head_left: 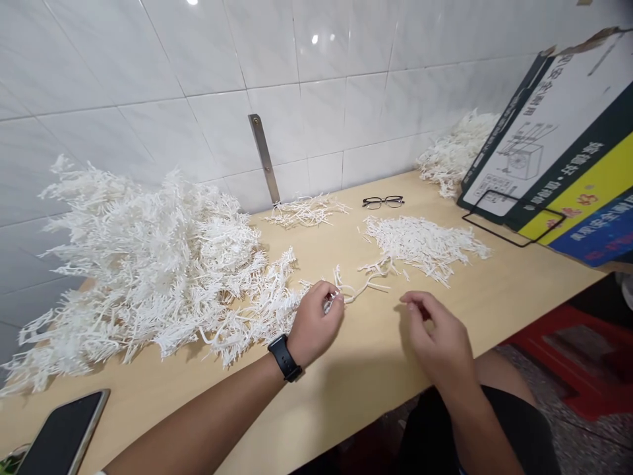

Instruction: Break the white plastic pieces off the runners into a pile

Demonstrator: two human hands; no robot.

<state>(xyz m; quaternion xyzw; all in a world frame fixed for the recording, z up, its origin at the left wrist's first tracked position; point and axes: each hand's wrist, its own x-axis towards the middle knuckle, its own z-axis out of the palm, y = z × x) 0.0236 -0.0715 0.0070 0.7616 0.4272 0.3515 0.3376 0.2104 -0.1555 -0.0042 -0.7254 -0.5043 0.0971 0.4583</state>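
Note:
My left hand (319, 320), with a black watch on its wrist, is closed around a white branching strand (363, 289) that sticks out to the right over the table. To the right, my right hand (435, 333) hovers above the table with thumb and index finger curled near each other; whether anything small is between them cannot be made out. A big heap of tangled white branched pieces (163, 257) lies left of my left hand. Beyond my right hand is a flatter pile of short loose white pieces (425, 244).
Black-framed glasses (383, 202) and a small bunch of white strands (309, 210) lie near the tiled wall. A printed box (558, 145) stands at the right, with more white pieces (459, 152) behind it. A phone (64, 432) rests at the table's lower left.

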